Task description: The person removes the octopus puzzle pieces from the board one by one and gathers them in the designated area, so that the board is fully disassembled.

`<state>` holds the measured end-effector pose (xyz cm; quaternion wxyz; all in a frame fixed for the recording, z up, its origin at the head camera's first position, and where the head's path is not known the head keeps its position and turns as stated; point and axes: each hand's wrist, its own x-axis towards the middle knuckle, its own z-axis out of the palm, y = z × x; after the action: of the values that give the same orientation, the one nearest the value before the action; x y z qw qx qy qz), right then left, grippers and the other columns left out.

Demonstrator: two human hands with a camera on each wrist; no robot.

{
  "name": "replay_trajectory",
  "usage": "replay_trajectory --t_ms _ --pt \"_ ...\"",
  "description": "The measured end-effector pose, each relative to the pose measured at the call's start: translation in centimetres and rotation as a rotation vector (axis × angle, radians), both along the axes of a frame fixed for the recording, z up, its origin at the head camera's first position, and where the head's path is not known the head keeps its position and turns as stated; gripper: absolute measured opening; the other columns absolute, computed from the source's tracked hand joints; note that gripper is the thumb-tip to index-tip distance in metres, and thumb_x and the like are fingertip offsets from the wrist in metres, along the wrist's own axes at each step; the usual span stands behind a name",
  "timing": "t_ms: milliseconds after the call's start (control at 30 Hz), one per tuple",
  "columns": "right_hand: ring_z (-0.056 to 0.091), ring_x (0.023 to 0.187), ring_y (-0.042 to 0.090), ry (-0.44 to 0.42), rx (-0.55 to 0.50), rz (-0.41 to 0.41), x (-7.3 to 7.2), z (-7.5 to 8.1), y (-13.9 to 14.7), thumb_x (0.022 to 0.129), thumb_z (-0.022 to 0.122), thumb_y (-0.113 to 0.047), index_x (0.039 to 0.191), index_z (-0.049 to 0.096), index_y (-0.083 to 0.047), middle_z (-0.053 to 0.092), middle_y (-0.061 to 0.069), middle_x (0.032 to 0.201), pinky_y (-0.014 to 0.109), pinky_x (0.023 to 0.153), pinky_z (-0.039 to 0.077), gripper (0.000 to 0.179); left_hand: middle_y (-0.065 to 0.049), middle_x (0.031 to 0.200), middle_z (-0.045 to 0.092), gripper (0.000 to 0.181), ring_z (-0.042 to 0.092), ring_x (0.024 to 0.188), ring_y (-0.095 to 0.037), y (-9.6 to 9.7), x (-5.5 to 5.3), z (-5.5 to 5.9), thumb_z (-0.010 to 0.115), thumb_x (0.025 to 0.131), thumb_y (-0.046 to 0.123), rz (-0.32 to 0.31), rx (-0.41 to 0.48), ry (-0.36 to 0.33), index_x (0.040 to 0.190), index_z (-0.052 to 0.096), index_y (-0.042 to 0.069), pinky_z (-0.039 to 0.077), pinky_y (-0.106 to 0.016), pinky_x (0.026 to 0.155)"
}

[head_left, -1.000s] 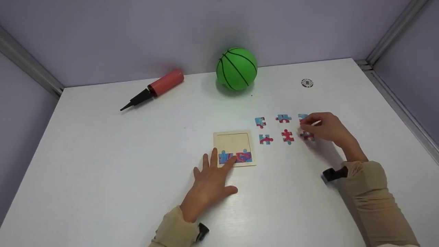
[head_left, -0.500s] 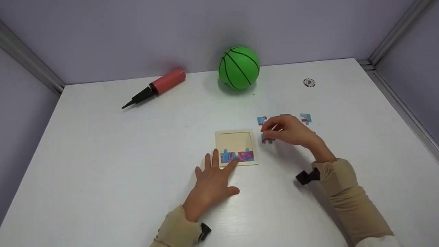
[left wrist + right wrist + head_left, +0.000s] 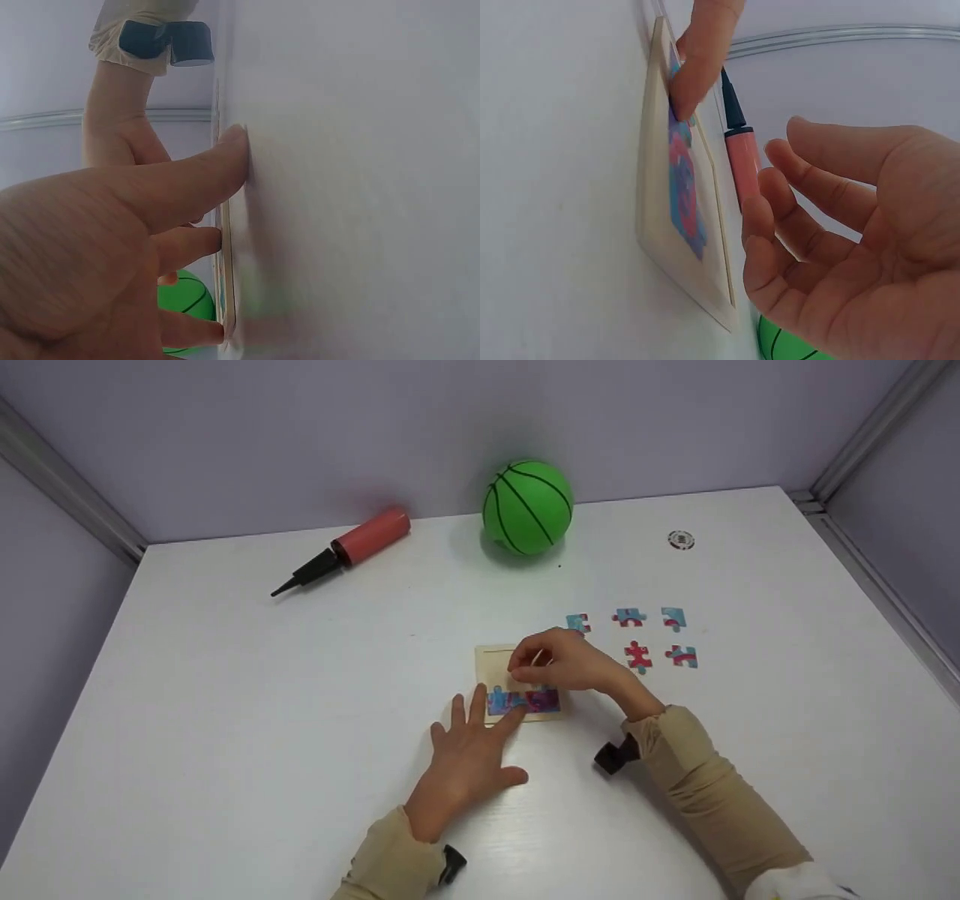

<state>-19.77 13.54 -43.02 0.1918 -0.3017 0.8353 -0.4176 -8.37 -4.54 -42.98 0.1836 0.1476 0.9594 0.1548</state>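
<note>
Wall [image 3: 262, 450] behind everything, well past the tray [image 3: 496, 666] (tray = reference for all places).
White table [image 3: 262, 697] under the tray, bare wood, lying flat.
Tan sleeves: the right one [image 3: 720, 795] comes in from right and near side of the tray, the left one [image 3: 397, 859] from near-left.
Green ball [image 3: 528, 508], black lines, well beyond the tray at the table's back edge.
Pump [image 3: 367, 540], red body, black nozzle, far-left of the tray, lying on its side.
Left hand [image 3: 466, 761] at near-left of the tray: fingers spread and straight, index tip on the set pieces, middle fingertip at the left rim.
Right hand [image 3: 566, 661] above the tray: fingers bent, thumb near the fingertips, gap down to the tray in right wrist view. Can't tell if it pinches anything.
Set pieces [image 3: 544, 701], blue, purple and pink, in a row along the tray's near side; index tip hides some, so no count.
Loose pieces [image 3: 637, 656] right of the tray: five in sight, two rough rows, one partly behind the right hand.
Chip [image 3: 681, 539], black and white, far-right of the tray.
</note>
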Motion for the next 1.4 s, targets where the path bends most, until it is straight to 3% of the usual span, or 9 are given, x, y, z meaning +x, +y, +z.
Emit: replay_trajectory --t_ms 200,333,700,1400 --pt "0.054 0.073 0.015 -0.006 0.017 -0.013 0.0 -0.5 -1.6 0.091 0.067 -0.016 0.094 0.071 -0.006 0.066 0.001 0.084 0.029 0.071 0.047 0.011 -0.02 0.157 0.015 0.076 0.013 0.138 -0.053 -0.1 0.0 0.1 0.074 0.08 0.047 0.004 0.011 -0.01 0.147 0.042 0.027 0.027 -0.071 0.096" --pt "0.051 0.074 0.013 0.042 0.072 -0.018 -0.1 -0.9 -2.4 0.09 0.067 -0.015 0.093 0.072 -0.008 0.065 -0.001 0.082 0.028 0.071 0.045 0.009 -0.019 0.157 0.014 0.077 0.014 0.138 -0.052 -0.1 -0.1 0.2 0.073 0.08 0.049 -0.002 -0.016 -0.013 0.148 0.04 0.029 0.028 -0.071 0.095" --pt "0.055 0.083 0.017 0.143 0.161 0.085 0.3 -1.0 -2.4 0.09 0.067 -0.016 0.099 0.074 -0.006 0.068 0.003 0.091 0.035 0.081 0.047 0.015 -0.019 0.157 0.018 0.076 0.019 0.138 -0.051 0.1 0.0 0.0 0.072 0.08 0.05 -0.01 -0.052 0.014 0.147 0.041 0.03 0.032 -0.069 0.093" --pt "0.055 0.081 0.016 0.198 0.153 0.103 0.4 -0.9 -2.4 0.091 0.064 -0.013 0.093 0.074 -0.006 0.066 0.002 0.086 0.035 0.078 0.046 0.012 -0.018 0.157 0.015 0.078 0.018 0.138 -0.05 0.0 -0.2 0.0 0.071 0.081 0.052 -0.012 -0.063 0.004 0.148 0.037 0.032 0.031 -0.07 0.094"
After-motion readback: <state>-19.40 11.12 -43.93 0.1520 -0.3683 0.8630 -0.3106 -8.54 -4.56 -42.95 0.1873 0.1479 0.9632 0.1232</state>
